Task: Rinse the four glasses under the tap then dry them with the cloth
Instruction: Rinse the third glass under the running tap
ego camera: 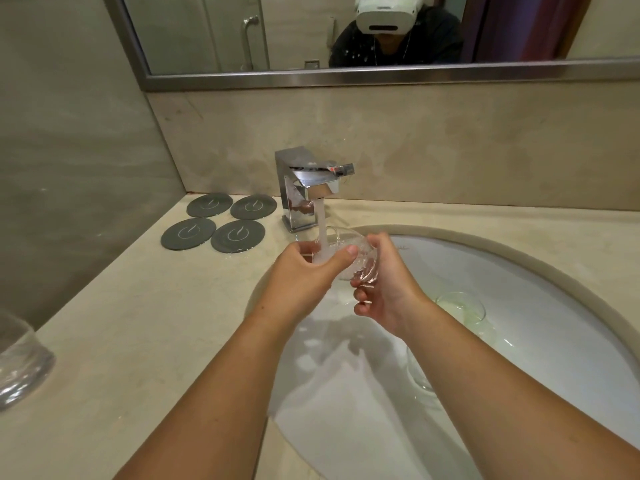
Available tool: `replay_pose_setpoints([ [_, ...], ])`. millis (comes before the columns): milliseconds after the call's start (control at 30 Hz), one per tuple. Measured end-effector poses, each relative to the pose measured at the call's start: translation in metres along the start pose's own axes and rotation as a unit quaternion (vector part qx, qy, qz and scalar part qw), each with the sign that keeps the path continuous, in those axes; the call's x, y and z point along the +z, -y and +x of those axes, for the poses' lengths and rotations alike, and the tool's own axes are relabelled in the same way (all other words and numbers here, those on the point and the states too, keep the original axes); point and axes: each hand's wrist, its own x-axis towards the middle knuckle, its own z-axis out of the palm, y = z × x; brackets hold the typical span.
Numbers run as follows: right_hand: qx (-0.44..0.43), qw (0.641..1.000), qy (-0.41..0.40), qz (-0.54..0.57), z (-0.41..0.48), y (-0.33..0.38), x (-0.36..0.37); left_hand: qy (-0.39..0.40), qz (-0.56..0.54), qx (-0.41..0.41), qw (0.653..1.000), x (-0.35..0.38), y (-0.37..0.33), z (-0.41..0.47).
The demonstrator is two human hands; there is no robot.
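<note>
A clear glass point(349, 249) is tilted under the running stream from the chrome tap point(308, 188), over the white sink point(540, 271). My left hand point(304, 275) grips its rim side, thumb across the front. My right hand point(377, 282) holds its base from the right. Two more glasses lie in the basin: one point(460, 308) to the right of my right wrist, another point(420, 375) partly hidden under my right forearm. A fourth glass point(20, 362) stands on the counter at the left edge. No cloth is in view.
Several round grey coasters point(221, 221) lie on the beige counter point(138, 323) left of the tap. A mirror point(346, 36) hangs on the wall above the backsplash, showing a person with a headset.
</note>
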Motion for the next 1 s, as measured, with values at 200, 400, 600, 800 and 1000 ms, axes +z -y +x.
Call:
replay_pose_setpoints([
  [200, 0.024, 0.999, 0.019, 0.010, -0.0012, -0.0007, -0.0006, 0.034, -0.053, 0.020, 0.998, -0.0061, -0.0064, -0.0042],
  [400, 0.017, 1.000, 0.016, 0.000, -0.0034, 0.0004, -0.0019, 0.062, -0.057, 0.039, 0.996, -0.0065, 0.0000, 0.0002],
  [600, -0.046, 0.999, -0.024, 0.004, 0.0018, 0.0003, 0.0001, 0.046, -0.018, 0.024, 0.998, -0.0057, -0.0024, -0.0022],
  [800, -0.068, 0.998, 0.000, 0.005, 0.0005, 0.0008, 0.0021, 0.025, -0.020, 0.021, 0.999, -0.0045, -0.0027, -0.0027],
  [1000, -0.047, 0.998, 0.033, 0.021, -0.0034, 0.0023, 0.0019, 0.039, -0.030, 0.051, 0.998, -0.0087, -0.0016, -0.0012],
])
